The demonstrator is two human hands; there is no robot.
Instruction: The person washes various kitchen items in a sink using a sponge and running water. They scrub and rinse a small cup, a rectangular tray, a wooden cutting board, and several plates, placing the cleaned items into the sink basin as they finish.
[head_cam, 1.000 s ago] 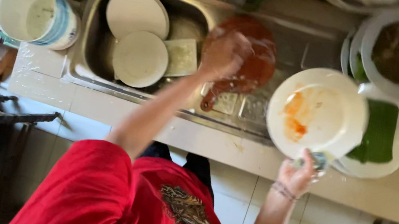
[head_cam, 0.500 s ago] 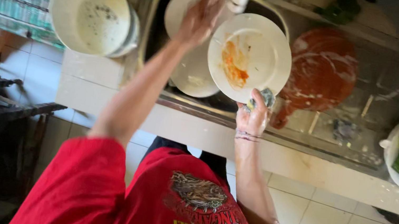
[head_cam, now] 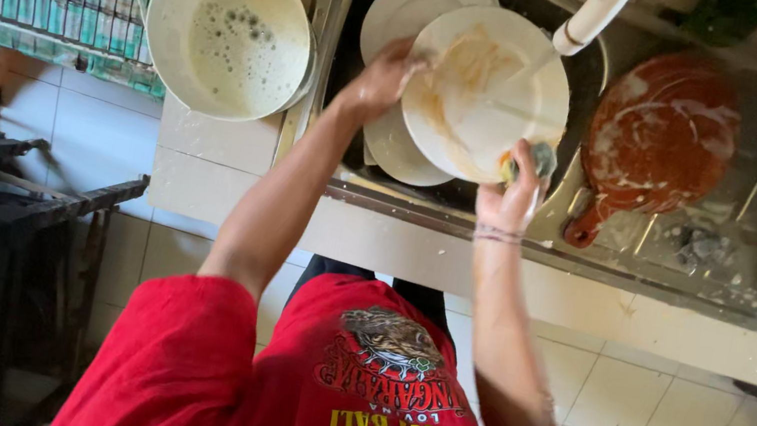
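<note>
Holding a stained white plate (head_cam: 483, 93) tilted over the sink (head_cam: 343, 55) under the tap (head_cam: 594, 14); left hand (head_cam: 381, 82) gripped its rim, right hand (head_cam: 512, 189) fingers clenched a sponge (head_cam: 537, 157) against its lower edge. Best scrubbed firmly, plate steadied.

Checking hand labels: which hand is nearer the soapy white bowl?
Left. The left hand grips the plate just right of the bowl; the right hand, with a sponge, is farther right.

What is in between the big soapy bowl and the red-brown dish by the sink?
The head view shows the sink basin between the soapy bowl and the red-brown dish, with a stained white plate held over stacked plates under the tap.
</note>
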